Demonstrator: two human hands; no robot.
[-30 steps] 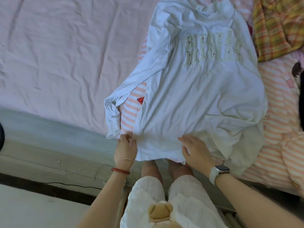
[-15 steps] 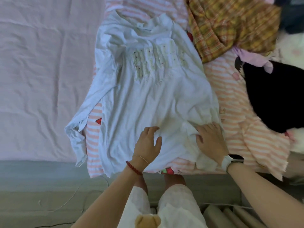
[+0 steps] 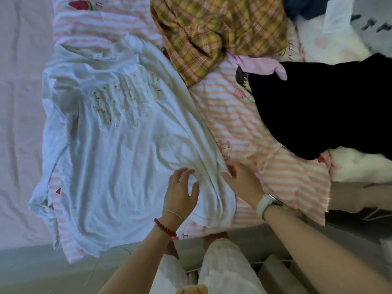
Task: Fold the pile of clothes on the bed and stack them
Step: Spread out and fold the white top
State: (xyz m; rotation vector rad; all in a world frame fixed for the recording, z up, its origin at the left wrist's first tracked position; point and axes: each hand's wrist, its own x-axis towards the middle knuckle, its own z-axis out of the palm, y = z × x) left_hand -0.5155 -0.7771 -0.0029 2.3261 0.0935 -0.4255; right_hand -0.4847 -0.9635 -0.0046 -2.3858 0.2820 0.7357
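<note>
My left hand lies flat with fingers spread on the lower right part of the white T-shirt, gripping nothing. My right hand is just beside it at the shirt's bunched right edge, fingers mostly straight against the cloth; whether any fabric is pinched under it I cannot tell. The shirt lies face up near the edge of the bed, over a pink striped garment. I should smooth that bunched side outward before folding, keeping the hem straight. Farther off, the yellow plaid garment and the black garment lie unfolded.
</note>
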